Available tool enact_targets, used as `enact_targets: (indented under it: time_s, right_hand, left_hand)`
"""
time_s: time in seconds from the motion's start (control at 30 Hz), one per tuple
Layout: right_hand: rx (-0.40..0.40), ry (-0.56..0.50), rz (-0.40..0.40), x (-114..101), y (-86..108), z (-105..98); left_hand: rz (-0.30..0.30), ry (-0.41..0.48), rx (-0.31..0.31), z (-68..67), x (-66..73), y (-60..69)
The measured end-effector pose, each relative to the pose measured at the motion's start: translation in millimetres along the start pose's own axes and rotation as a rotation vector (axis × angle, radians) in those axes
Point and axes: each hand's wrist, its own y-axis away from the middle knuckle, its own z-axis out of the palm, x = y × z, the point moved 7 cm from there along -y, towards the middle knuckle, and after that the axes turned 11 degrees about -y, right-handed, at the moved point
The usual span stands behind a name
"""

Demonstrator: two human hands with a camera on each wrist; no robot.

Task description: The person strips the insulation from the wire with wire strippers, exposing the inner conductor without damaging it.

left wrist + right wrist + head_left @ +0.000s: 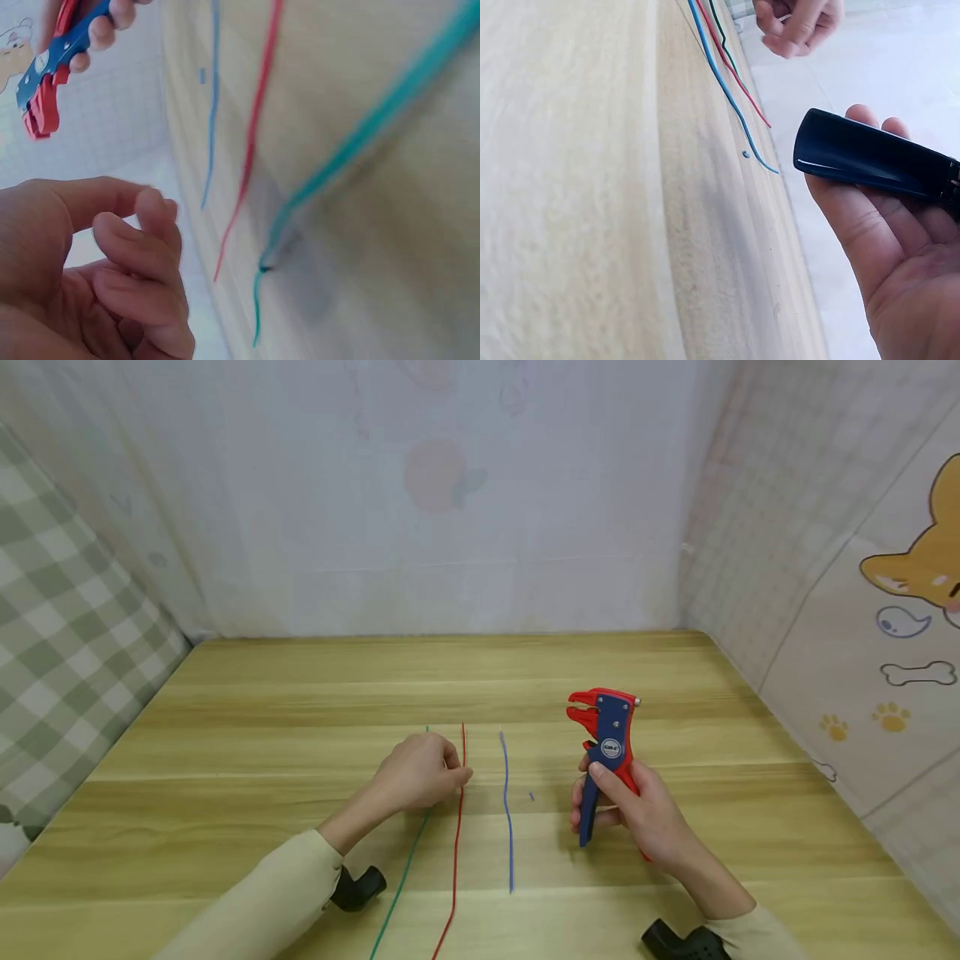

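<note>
My right hand (652, 818) grips the handles of a wire stripper (613, 722) with a blue body and red jaws, raised above the table. Its jaws point up and to the left in the head view. Over the green wire (405, 870) and the red wire (456, 852), my left hand (422, 772) hovers with loosely curled fingers. The left wrist view shows nothing between those fingers (142, 259), and both wires lie apart from them. A shorter blue wire (507, 810) lies between the two hands.
A tiny blue scrap (532, 796) lies right of the blue wire on the wooden table (300, 693). Pale printed cloth (300, 510) hangs behind the table, with checked cloth (60, 635) at left. Black devices (358, 889) sit under both wrists.
</note>
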Motion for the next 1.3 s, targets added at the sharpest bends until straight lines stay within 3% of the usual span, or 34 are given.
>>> enact_targets:
  time_s: [0.3, 0.53, 0.63, 0.93, 1.3]
  right_hand:
    - [-0.007, 0.013, 0.025, 1, -1.4, 4]
    - [-0.007, 0.014, 0.026, 1, 0.0, 4]
    - [-0.018, 0.006, 0.013, 0, -0.6, 5]
    - [-0.025, -0.001, 0.008, 0, 0.5, 4]
    - [-0.046, -0.001, -0.001, 1, -0.6, 3]
  left_hand:
    - [0.049, -0.143, -0.032, 22.5, 3.5, 18.5]
    - [0.051, -0.132, -0.036, 28.3, 7.8, 19.5]
    - [0.053, -0.143, -0.031, 36.8, 0.0, 14.1]
    - [0.017, -0.195, -0.002, 25.1, 12.1, 21.2]
    - [-0.025, -0.172, 0.05, 26.5, 6.7, 16.8]
